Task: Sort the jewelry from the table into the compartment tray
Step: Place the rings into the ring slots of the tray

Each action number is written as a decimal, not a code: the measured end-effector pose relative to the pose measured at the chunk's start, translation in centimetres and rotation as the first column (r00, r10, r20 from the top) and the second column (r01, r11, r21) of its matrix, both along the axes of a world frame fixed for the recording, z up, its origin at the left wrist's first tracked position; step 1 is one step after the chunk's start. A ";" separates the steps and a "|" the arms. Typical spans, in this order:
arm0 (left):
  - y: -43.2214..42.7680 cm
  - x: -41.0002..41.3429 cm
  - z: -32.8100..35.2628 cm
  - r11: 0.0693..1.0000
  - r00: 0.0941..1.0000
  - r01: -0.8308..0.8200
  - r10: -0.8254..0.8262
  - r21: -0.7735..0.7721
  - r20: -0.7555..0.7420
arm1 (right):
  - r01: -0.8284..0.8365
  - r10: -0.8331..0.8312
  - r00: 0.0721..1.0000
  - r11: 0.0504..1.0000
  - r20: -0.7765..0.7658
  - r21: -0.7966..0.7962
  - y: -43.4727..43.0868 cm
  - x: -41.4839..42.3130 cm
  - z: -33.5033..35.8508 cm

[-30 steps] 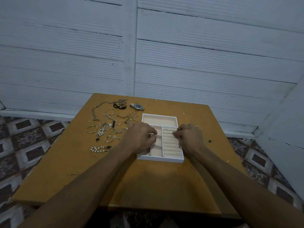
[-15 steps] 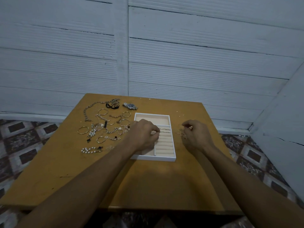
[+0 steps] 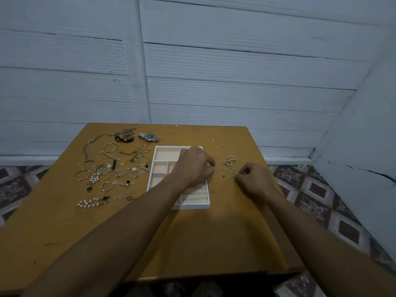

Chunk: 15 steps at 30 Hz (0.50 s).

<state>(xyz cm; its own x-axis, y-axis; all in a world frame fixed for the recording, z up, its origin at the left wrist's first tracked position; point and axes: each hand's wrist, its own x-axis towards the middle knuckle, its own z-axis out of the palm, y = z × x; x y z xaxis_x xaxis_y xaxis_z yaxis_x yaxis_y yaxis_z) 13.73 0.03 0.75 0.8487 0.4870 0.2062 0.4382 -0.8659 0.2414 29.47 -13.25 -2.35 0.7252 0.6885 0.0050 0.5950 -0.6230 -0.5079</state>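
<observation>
Now both hands (image 3: 196, 166) off the tray (image 3: 194, 205), beside the rings (image 3: 227, 165).

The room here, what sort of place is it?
Probably a plain room at home: white plank walls, a patterned tile floor, and a worn wooden table pushed into the corner.

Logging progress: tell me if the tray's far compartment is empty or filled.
Empty where visible. The far compartment of the tray shows bare beige lining; the left hand hides its right end.
</observation>
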 end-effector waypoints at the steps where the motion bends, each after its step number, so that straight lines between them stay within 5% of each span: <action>1: 0.0 0.4 0.0 1.000 1.000 0.001 -0.001 0.006 -0.018 | 0.001 -0.001 1.000 1.000 0.004 -0.003 0.2 -0.1 0.0; 15: 0.7 5.2 -0.8 0.997 0.963 -0.036 0.052 0.065 -0.264 | 0.000 0.000 1.000 1.000 0.009 0.022 0.6 -0.1 -0.5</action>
